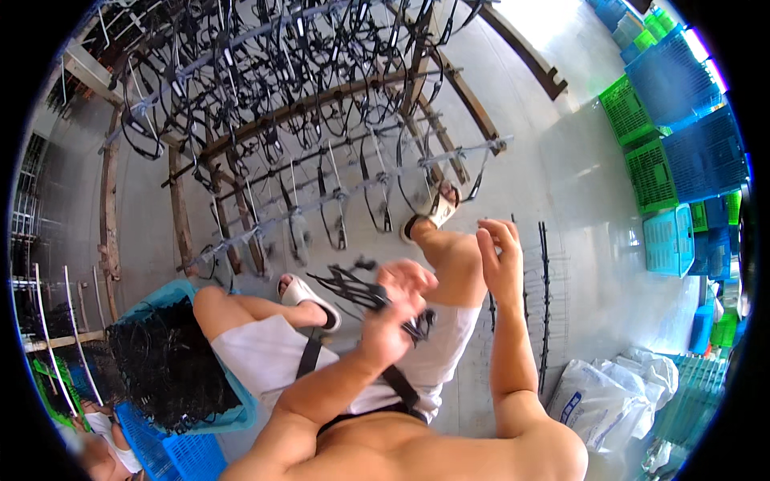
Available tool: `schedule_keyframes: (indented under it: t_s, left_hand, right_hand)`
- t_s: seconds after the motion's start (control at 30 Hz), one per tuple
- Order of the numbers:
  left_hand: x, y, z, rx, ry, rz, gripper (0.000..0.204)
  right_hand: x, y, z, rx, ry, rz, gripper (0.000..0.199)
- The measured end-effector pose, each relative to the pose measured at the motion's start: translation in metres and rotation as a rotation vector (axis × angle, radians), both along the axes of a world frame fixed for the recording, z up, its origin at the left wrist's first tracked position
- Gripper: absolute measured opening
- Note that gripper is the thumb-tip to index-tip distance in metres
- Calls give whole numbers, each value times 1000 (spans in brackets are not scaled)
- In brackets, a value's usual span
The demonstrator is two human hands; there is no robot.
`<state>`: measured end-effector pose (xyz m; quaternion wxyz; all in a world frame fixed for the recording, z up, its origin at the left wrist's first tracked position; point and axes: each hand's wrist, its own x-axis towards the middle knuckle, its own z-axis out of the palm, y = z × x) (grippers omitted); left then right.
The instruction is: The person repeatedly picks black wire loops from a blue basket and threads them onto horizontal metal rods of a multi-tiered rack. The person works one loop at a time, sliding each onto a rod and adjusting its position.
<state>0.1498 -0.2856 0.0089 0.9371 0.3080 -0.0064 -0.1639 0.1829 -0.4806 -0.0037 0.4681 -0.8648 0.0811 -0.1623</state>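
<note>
My left hand (393, 309) is closed around a bundle of thin black strip-like parts (349, 287), held above my lap. Their ends stick out on both sides of the fingers; their exact kind cannot be made out. Raised to the right, apart from the bundle, my right hand (500, 248) has loosely bent fingers, with nothing visible in it. Ahead of me stands a rack with a bar (337, 194) from which slim black curved parts (325, 196) hang in a row. More black parts (160, 361) fill a light-blue crate (247, 401) by my left knee.
Denser rows of black parts (297, 48) hang farther back on the rack's brown posts (485, 108). Blue crates (674, 76) and green crates (650, 176) are stacked at right. White plastic bags (613, 397) lie at lower right. Another person (108, 441) is at lower left, beside a blue crate (172, 457).
</note>
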Motion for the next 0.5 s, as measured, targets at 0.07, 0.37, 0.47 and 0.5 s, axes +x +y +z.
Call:
schedule_keyframes:
  t_s: [0.07, 0.37, 0.47, 0.5]
  left_hand:
    - [4, 12, 18, -49, -64, 197, 38]
    - [3, 58, 15, 1031, -1050, 283, 50]
    - [-13, 74, 10, 1174, -1061, 244, 65]
    - [-19, 73, 1, 984, -886, 198, 68]
  right_hand:
    - [-39, 30, 17, 307, 285, 87, 31]
    - [-69, 135, 46, 1859, 570, 317, 53]
    - [-64, 134, 46, 1915, 449, 521, 47]
    - [-64, 135, 45, 1841, 391, 564, 45]
